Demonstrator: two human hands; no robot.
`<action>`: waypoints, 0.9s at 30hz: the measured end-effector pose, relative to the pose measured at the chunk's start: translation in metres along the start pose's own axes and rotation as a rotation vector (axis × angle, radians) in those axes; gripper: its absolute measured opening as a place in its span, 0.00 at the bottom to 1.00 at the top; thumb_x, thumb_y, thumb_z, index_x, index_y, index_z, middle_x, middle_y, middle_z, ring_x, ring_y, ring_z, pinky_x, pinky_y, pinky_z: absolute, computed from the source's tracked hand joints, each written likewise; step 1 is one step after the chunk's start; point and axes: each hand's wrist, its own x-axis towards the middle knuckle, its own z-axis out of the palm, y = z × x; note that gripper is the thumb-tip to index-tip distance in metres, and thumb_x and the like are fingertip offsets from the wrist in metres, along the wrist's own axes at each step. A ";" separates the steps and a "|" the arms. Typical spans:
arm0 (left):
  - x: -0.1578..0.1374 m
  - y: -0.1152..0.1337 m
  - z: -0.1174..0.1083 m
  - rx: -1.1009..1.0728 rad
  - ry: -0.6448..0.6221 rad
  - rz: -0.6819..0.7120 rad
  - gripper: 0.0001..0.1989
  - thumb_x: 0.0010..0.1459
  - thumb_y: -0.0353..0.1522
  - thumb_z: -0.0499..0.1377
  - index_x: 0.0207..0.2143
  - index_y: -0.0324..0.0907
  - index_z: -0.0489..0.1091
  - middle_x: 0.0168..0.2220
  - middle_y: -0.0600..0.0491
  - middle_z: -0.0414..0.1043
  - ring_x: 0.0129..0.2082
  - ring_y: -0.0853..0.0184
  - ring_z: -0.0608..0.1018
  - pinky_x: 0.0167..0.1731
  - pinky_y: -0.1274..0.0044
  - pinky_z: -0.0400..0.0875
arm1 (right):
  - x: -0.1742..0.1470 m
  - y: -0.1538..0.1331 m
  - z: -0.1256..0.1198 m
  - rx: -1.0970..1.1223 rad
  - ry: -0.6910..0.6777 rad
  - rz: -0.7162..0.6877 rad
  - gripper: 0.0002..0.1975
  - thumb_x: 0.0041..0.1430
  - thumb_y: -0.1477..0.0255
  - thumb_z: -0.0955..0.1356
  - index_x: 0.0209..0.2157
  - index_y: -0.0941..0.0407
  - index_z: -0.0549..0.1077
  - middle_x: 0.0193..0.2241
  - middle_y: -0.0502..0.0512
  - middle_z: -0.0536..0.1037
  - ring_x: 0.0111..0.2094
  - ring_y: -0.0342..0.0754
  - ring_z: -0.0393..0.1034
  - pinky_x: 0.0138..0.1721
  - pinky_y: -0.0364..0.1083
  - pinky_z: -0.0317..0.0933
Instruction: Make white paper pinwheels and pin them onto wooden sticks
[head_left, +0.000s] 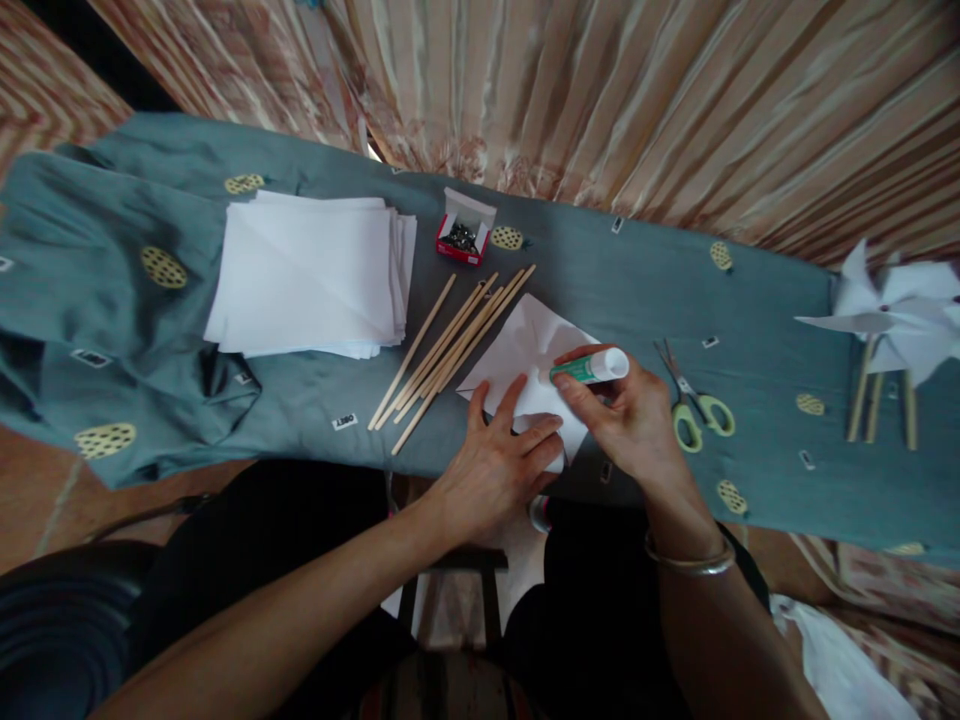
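A square of white paper (526, 325) with cuts toward its middle lies at the table's front edge. My left hand (506, 450) rests on its near left part, fingers spread and pressing it down. In my right hand (626, 410) is a glue stick (589, 368) with a green label, held tilted. Its tip meets the paper near the centre. Left of the paper lie several thin wooden sticks (457, 350). Scissors (694, 400) with light green handles lie right of my right hand.
A stack of white paper (307, 275) is at the left. Behind the sticks stands an open red box (463, 235) of small metal pins. Paper pinwheels (885, 310) on sticks lie at the far right. A teal cloth (630, 275) covers the table, with a curtain (585, 100) behind.
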 end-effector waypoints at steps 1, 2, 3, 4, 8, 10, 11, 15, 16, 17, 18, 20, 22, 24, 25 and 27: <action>0.000 0.000 0.000 0.000 0.001 0.000 0.13 0.62 0.35 0.57 0.48 0.45 0.70 0.58 0.50 0.70 0.67 0.42 0.52 0.60 0.41 0.44 | 0.000 0.000 0.000 0.002 0.002 0.001 0.14 0.58 0.60 0.69 0.40 0.55 0.74 0.33 0.54 0.82 0.32 0.50 0.77 0.34 0.48 0.70; 0.000 0.000 -0.001 0.000 0.002 0.000 0.12 0.63 0.35 0.57 0.48 0.45 0.71 0.58 0.50 0.70 0.67 0.42 0.52 0.60 0.41 0.44 | 0.000 0.001 0.000 0.003 0.004 0.003 0.14 0.58 0.60 0.69 0.40 0.55 0.74 0.33 0.54 0.82 0.31 0.50 0.77 0.34 0.48 0.70; 0.000 0.000 -0.001 0.000 0.002 0.000 0.12 0.63 0.35 0.57 0.48 0.45 0.71 0.57 0.50 0.70 0.67 0.42 0.52 0.60 0.41 0.44 | 0.000 0.001 0.000 0.003 0.005 0.005 0.14 0.58 0.60 0.69 0.40 0.55 0.74 0.33 0.54 0.81 0.31 0.50 0.77 0.34 0.48 0.70; 0.000 0.000 -0.001 0.001 0.001 0.000 0.12 0.63 0.36 0.57 0.48 0.45 0.71 0.57 0.50 0.70 0.67 0.42 0.53 0.60 0.41 0.45 | 0.001 0.001 0.000 0.004 0.007 0.006 0.14 0.58 0.60 0.69 0.40 0.55 0.74 0.33 0.54 0.81 0.31 0.50 0.77 0.33 0.48 0.70; 0.000 0.000 0.000 0.005 -0.006 0.003 0.13 0.63 0.36 0.56 0.49 0.44 0.70 0.58 0.49 0.70 0.67 0.42 0.53 0.60 0.41 0.44 | 0.002 0.000 0.000 0.006 0.018 0.012 0.14 0.57 0.60 0.70 0.39 0.56 0.74 0.32 0.54 0.81 0.30 0.49 0.76 0.33 0.48 0.69; 0.000 0.000 0.000 0.005 -0.005 0.004 0.13 0.63 0.36 0.57 0.49 0.44 0.70 0.58 0.49 0.70 0.67 0.42 0.52 0.60 0.41 0.43 | 0.003 0.000 0.001 0.013 0.025 0.009 0.14 0.57 0.60 0.70 0.39 0.56 0.74 0.32 0.54 0.81 0.31 0.49 0.76 0.34 0.48 0.69; 0.000 0.000 0.000 0.004 -0.004 0.003 0.13 0.63 0.36 0.56 0.49 0.44 0.70 0.58 0.49 0.70 0.67 0.42 0.53 0.60 0.41 0.43 | 0.003 0.001 0.001 0.016 0.028 0.008 0.14 0.57 0.60 0.70 0.39 0.56 0.74 0.32 0.54 0.81 0.31 0.50 0.76 0.34 0.48 0.69; 0.000 0.000 -0.001 0.002 -0.012 -0.004 0.13 0.63 0.36 0.57 0.49 0.44 0.70 0.58 0.50 0.70 0.67 0.42 0.53 0.60 0.41 0.44 | 0.004 0.001 0.001 0.011 0.035 0.010 0.14 0.57 0.60 0.69 0.39 0.56 0.74 0.32 0.54 0.81 0.31 0.50 0.76 0.34 0.49 0.69; 0.001 0.000 -0.001 0.002 -0.015 -0.004 0.13 0.63 0.36 0.57 0.49 0.44 0.70 0.58 0.50 0.70 0.67 0.42 0.53 0.60 0.41 0.44 | 0.004 0.001 0.001 0.005 0.040 0.013 0.14 0.57 0.60 0.70 0.39 0.56 0.75 0.32 0.54 0.81 0.31 0.50 0.75 0.34 0.48 0.69; 0.001 0.001 -0.001 0.002 -0.016 -0.002 0.13 0.63 0.35 0.57 0.49 0.44 0.70 0.58 0.50 0.70 0.67 0.41 0.54 0.59 0.40 0.44 | 0.004 0.000 0.001 0.002 0.044 0.014 0.14 0.57 0.60 0.70 0.38 0.56 0.75 0.32 0.54 0.81 0.30 0.49 0.75 0.33 0.48 0.68; 0.001 0.001 -0.001 0.003 -0.016 0.001 0.13 0.63 0.35 0.57 0.49 0.44 0.70 0.58 0.50 0.70 0.67 0.41 0.54 0.59 0.40 0.44 | 0.005 0.000 0.002 0.003 0.050 0.016 0.14 0.57 0.61 0.70 0.38 0.56 0.75 0.32 0.54 0.81 0.30 0.49 0.75 0.33 0.48 0.68; 0.001 0.001 -0.001 0.003 -0.012 0.006 0.13 0.63 0.35 0.56 0.49 0.43 0.70 0.58 0.50 0.70 0.66 0.40 0.54 0.59 0.39 0.44 | 0.005 -0.001 0.002 0.011 0.058 0.019 0.14 0.57 0.61 0.70 0.38 0.56 0.75 0.31 0.54 0.80 0.29 0.49 0.75 0.32 0.47 0.68; 0.001 0.000 0.000 0.004 -0.006 0.008 0.13 0.63 0.35 0.56 0.49 0.43 0.70 0.58 0.49 0.70 0.67 0.40 0.54 0.59 0.39 0.44 | 0.006 -0.001 0.003 0.016 0.062 0.018 0.13 0.57 0.61 0.70 0.38 0.56 0.75 0.31 0.54 0.80 0.29 0.48 0.74 0.31 0.47 0.68; 0.001 0.000 0.000 0.004 -0.006 0.008 0.13 0.63 0.35 0.56 0.49 0.44 0.70 0.57 0.49 0.70 0.67 0.41 0.54 0.59 0.40 0.45 | 0.007 -0.002 0.003 0.008 0.067 0.012 0.13 0.57 0.61 0.70 0.37 0.56 0.75 0.30 0.53 0.80 0.29 0.48 0.74 0.31 0.46 0.68; 0.001 0.000 0.000 0.004 -0.006 0.009 0.13 0.63 0.35 0.57 0.49 0.44 0.70 0.57 0.49 0.70 0.67 0.41 0.54 0.59 0.40 0.44 | 0.007 -0.002 0.003 0.005 0.069 0.009 0.13 0.57 0.61 0.70 0.37 0.56 0.75 0.30 0.53 0.80 0.29 0.48 0.74 0.30 0.46 0.68; 0.000 0.000 -0.001 0.004 -0.007 0.011 0.13 0.63 0.35 0.57 0.49 0.44 0.70 0.57 0.48 0.70 0.67 0.42 0.54 0.59 0.40 0.44 | 0.007 -0.003 0.004 0.001 0.071 0.007 0.13 0.57 0.60 0.70 0.38 0.56 0.75 0.31 0.53 0.80 0.29 0.48 0.75 0.30 0.46 0.68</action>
